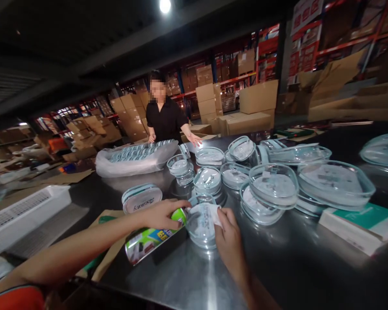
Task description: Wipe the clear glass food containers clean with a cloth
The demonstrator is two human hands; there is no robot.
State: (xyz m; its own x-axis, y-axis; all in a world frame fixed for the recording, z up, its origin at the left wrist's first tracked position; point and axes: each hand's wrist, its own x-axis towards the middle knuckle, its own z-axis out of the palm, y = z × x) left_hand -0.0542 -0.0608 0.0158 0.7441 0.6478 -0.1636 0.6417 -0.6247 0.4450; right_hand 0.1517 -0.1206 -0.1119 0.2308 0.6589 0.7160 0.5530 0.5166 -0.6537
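Note:
My left hand (168, 214) is wrapped round the top of a green spray can (155, 237), which is tilted with its top end toward a clear round plastic case (202, 237). This case stands on the table in front of me, and a printed white label (207, 215) lies on its top. Between the thumb and fingers of my right hand (228, 232) is the right edge of that label, which lifts a little there. Just behind are more clear cases (207, 180) with white labels. A pouch-shaped clear case (142, 198) marked "beauty" stands beyond my left forearm.
Stacked clear cases (273, 185) spread over the dark metal table (187, 284). A green and white box (362, 226) lies at right, a white crate (29, 211) at left. A bagged row of cases (136, 159) is near a co-worker (166, 116) across the table.

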